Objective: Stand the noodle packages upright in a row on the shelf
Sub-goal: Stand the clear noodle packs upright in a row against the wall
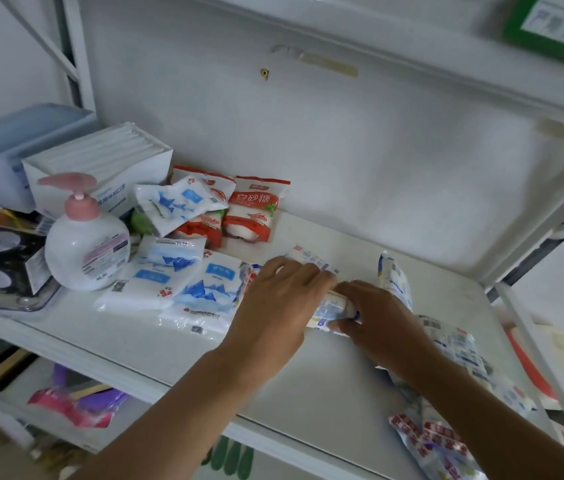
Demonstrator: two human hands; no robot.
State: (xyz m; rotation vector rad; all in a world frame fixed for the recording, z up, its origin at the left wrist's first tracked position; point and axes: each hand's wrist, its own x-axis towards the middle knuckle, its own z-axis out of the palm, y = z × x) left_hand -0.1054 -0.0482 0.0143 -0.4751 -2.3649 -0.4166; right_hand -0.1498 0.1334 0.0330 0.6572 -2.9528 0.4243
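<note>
both my left hand (282, 299) and right hand (374, 311) have their grip closed around one noodle package (334, 308) lying on the shelf (325, 386); i should tip it upright squarely, bottom edge flat, before letting go.

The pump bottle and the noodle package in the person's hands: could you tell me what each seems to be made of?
The pump bottle looks like smooth white plastic with a pink plastic pump; its surface has a soft sheen. The noodle package, held between the left hand and right hand, appears to be thin printed plastic film, glossy and creased.
</note>
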